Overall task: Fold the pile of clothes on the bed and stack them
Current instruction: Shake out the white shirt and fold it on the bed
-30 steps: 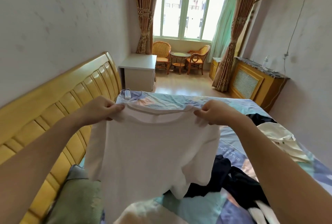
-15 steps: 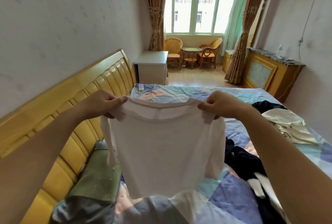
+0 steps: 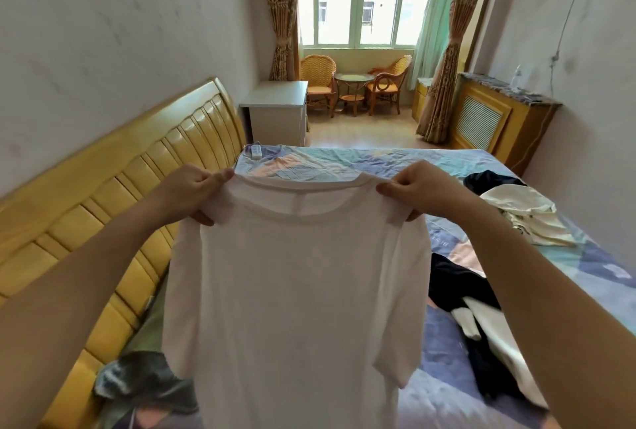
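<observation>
Both hands are up in front holding a white t-shirt (image 3: 296, 291) by the shoulders, left hand (image 3: 192, 192) and right hand (image 3: 416, 191) each pinching the fabric right beside the collar. The shirt hangs open above the bed (image 3: 344, 162), with dark clothes (image 3: 457, 284) and a cream garment (image 3: 523, 211) lying off to the right.

White t-shirt (image 3: 296, 291); pastel patchwork bedsheet (image 3: 344, 162).

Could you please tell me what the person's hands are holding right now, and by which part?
Both hands, left hand and right hand, pinch a white T-shirt at its shoulders, either side of the collar.
</observation>
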